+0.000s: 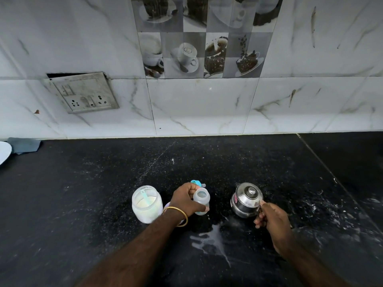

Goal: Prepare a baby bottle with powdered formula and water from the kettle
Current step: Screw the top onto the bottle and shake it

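Note:
An open, uncapped baby bottle (pixel 201 199) stands on the black counter (pixel 103 193), and my left hand (pixel 185 200) is wrapped around its side. Right of it sits a small steel kettle (pixel 246 198) with its lid on. My right hand (pixel 273 221) is closed on the kettle's handle at its near right side. To the left is an open clear jar of white formula powder (pixel 146 204) with a light blue scoop (pixel 145 196) inside. The bottle's blue cap and teat (pixel 196 182) lie just behind my left hand.
A white spill (pixel 213 240) spreads on the counter in front of the bottle. A jar lid (pixel 167 206) peeks out under my left wrist. A white plate (pixel 4 151) and grey cloth (pixel 23 145) sit far left. A wall socket (pixel 83 93) hangs loose on the tiled wall.

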Demonstrator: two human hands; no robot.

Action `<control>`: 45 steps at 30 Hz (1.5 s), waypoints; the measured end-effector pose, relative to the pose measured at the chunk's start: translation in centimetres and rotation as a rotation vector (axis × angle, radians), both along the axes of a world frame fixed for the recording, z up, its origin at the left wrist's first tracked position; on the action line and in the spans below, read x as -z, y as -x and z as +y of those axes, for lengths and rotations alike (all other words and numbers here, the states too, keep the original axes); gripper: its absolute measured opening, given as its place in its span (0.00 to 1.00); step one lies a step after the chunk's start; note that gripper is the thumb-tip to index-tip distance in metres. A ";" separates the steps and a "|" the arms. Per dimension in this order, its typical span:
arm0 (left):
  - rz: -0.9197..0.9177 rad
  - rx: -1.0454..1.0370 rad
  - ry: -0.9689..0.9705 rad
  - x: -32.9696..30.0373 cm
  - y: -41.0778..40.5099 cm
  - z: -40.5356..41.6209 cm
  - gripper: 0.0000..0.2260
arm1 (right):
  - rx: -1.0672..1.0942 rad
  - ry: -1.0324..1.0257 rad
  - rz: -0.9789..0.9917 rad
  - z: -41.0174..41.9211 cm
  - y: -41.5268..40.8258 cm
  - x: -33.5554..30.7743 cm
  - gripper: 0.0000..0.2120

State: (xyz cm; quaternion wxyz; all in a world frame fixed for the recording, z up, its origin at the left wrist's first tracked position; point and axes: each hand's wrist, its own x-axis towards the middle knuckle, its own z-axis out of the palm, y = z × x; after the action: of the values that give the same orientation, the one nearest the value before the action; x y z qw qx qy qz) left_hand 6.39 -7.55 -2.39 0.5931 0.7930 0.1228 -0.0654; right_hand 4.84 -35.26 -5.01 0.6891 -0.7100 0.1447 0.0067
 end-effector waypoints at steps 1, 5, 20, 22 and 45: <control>-0.001 0.004 -0.001 0.1 0.0 0.1 0.28 | -0.005 -0.002 0.000 0.0 0.0 0.0 0.19; 0.003 0.025 0.015 0.4 -0.1 0.3 0.30 | 0.004 -0.001 -0.006 0.2 0.3 -0.3 0.18; 0.076 -0.313 0.296 -0.9 2.7 0.5 0.21 | 0.294 0.290 -0.328 1.5 -0.1 -5.8 0.07; 0.042 -0.376 0.272 -1.0 2.8 0.6 0.19 | 0.111 0.322 -0.396 3.3 -1.7 -7.9 0.03; -0.025 -0.258 0.102 0.5 2.1 1.4 0.17 | -1.295 1.193 -0.120 17.3 -16.1 -5.5 0.31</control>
State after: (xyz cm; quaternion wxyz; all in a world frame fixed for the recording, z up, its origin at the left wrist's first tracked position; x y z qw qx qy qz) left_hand 4.24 -6.18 -2.84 0.6375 0.7402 0.2130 0.0151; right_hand 20.91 -18.00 0.54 0.0710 -0.8932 -0.3431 0.2819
